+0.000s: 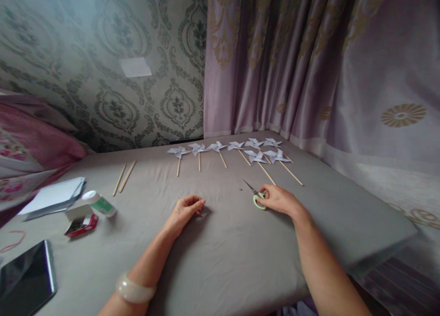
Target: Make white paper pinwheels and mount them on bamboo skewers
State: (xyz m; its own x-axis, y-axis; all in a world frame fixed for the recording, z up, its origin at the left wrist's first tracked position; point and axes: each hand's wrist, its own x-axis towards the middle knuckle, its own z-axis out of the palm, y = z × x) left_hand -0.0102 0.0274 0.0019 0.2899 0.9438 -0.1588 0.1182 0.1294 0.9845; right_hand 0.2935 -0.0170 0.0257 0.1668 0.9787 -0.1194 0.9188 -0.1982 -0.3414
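Note:
My right hand [279, 199] grips a pair of scissors [260, 201] by its pale green handles, the blades pointing away to the upper left over the cloth. Close to the blade tip lies a tiny dark object [240, 189], too small to name. My left hand [185, 209] rests over the cloth with fingers curled and thumb against them; whatever they may hold is hidden. Beyond both hands, several white paper pinwheels [256, 156] on thin wooden sticks lie in a row, two of them nearer my right hand.
At left are loose wooden sticks [127, 176], a white bottle with a green label [99, 204], a small red box [81, 225], a stack of paper [53, 197], a red cord [13, 242] and a tablet [25, 279]. A curtain [240, 78] hangs behind the grey-covered surface [220, 261].

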